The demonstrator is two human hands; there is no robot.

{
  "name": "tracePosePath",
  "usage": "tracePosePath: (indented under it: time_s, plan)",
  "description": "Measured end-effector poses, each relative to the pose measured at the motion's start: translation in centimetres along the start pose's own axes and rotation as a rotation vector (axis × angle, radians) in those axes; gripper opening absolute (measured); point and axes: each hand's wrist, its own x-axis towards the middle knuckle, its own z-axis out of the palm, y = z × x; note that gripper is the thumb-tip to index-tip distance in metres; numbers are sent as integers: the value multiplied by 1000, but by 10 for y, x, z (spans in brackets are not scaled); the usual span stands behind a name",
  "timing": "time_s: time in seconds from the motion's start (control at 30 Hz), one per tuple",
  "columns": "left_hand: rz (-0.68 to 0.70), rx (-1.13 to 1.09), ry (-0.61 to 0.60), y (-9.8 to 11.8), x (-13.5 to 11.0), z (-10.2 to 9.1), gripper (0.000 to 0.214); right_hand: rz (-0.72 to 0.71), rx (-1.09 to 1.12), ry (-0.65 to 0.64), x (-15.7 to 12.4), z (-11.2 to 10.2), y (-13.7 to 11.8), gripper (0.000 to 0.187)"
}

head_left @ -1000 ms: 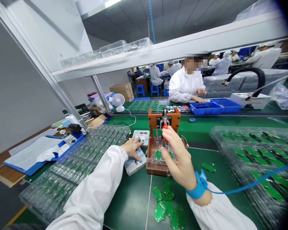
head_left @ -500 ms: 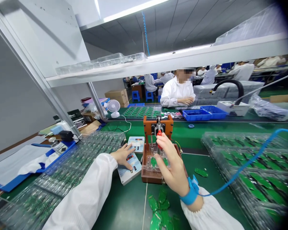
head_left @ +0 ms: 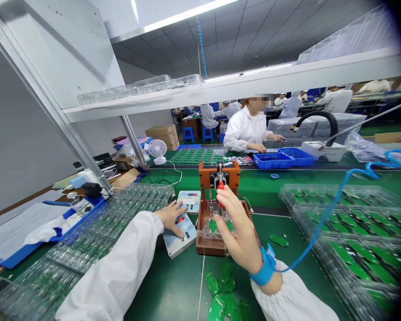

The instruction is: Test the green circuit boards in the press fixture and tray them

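My left hand [head_left: 171, 218] rests with fingers spread on a white meter box [head_left: 180, 243] with a red digital display. A second meter box [head_left: 190, 200] sits just behind it, near my fingertips. My right hand [head_left: 239, 227], wearing a blue wrist strap [head_left: 266, 267], has its fingers around the red lever handle [head_left: 220, 195] of a toggle clamp. That clamp is mounted on an orange and brown test fixture [head_left: 207, 245]. Small green circuit boards [head_left: 213, 226] lie in the fixture's clear holder, partly hidden by my right hand. Loose green circuit boards [head_left: 217, 307] are piled in front.
Clear trays of boards stand at the right [head_left: 354, 238] and left [head_left: 120, 223]. A single circuit board [head_left: 279, 240] lies right of the fixture. Behind are a green belt [head_left: 173, 178], blue bins [head_left: 274, 160], a small fan [head_left: 157, 149] and a co-worker [head_left: 245, 127]. A shelf [head_left: 187, 96] crosses overhead.
The co-worker's hands have moved apart, one reaching right. A blue ring on the belt has shifted right. The blue wrist-strap cord has swung. Both my hands stay nearly in place.
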Motion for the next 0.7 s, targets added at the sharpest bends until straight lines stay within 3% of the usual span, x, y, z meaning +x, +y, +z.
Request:
tracePosePath:
  time_s: [0.27, 0.4, 0.47, 0.53, 0.57, 0.6, 0.63, 0.7]
  plan:
    - [-2, 86, 7, 4, 5, 2, 140, 17, 10, 3, 0, 1, -1, 66]
    - [-15, 73, 44, 11, -9, -7, 135, 37, -15, -1, -2, 1, -3, 65]
    - [-7, 12, 167, 22, -25, -12, 113, 47, -30, -10, -3, 2, -3, 65]
    - [37, -122, 319, 42, -42, -10, 70, 48, -45, -16, -4, 3, -3, 64]
    - [123, -212, 359, 57, -50, -5, 53, 46, -53, -14, -4, 3, -2, 64]
    - [328, -315, 366, 75, -56, 3, 40, 43, -63, -9, -4, 3, -2, 63]
    - [605, -398, 257, 96, -62, 13, 35, 41, -73, -1, -4, 4, -2, 62]
    - [847, -411, 121, 141, -69, 38, 32, 47, -97, 13, -3, 3, -2, 61]
